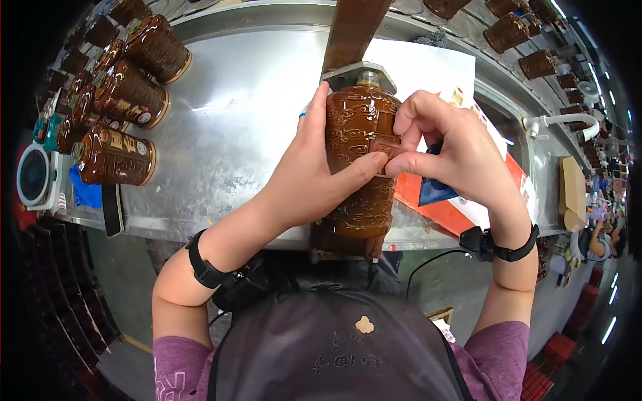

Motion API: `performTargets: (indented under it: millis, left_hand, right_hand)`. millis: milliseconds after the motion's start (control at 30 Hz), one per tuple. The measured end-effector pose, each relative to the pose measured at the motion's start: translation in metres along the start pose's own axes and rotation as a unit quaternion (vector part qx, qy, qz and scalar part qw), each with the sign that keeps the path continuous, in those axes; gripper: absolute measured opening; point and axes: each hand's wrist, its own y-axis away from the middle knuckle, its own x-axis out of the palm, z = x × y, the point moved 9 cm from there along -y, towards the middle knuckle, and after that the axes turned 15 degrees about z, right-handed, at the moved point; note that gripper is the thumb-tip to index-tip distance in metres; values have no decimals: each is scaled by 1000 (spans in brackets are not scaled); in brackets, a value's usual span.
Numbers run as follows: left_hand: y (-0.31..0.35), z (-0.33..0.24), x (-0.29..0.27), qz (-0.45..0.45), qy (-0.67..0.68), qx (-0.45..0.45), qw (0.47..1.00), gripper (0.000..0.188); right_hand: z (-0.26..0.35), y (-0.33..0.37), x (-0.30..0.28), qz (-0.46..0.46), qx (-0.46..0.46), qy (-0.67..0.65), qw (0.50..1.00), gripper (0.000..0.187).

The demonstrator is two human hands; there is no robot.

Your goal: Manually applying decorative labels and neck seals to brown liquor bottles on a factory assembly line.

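Brown bottle (pixel 354 117) sits mid-counter (pixel 221 120) near the front edge, neck toward the far edge; left hand (pixel 304 157) wraps its side, right hand (pixel 458 150) pinches a small label (pixel 383 148) against it. Step, judged: label placement; next calls for even pressing, no skew. Printed sheet (pixel 445 215) crowds beneath right hand; other bottles (pixel 117 157) by the left end.

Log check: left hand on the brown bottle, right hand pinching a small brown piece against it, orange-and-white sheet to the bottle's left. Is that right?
No, the orange-and-white sheet lies to the right of the brown bottle, as the head view shows. The rest stands: left hand on the bottle, right hand pinching a small brown piece against it.
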Motion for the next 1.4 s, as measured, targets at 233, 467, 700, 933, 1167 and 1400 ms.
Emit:
performTargets:
  millis: [233,467,700,933,1167,1400]
  left_hand:
    - [1,-1,4,2,30,12,999,104]
    - [-7,-2,6,-13,86,-2,996,93]
    - [-7,-5,10,3,135,0,991,93]
    - [-6,-3,9,4,127,-2,992,98]
    - [-6,-2,8,4,102,-3,995,99]
    - [-7,-2,7,8,102,-1,995,99]
  right_hand:
    - [-55,23,14,-114,89,-230,962,40]
    - [-60,22,65,-162,11,-445,881,78]
    - [-59,21,67,-174,13,-467,867,84]
    - [-55,31,41,-245,28,-371,895,44]
    - [-34,26,27,-217,-23,-292,931,14]
    - [-45,23,19,-237,-41,-331,912,8]
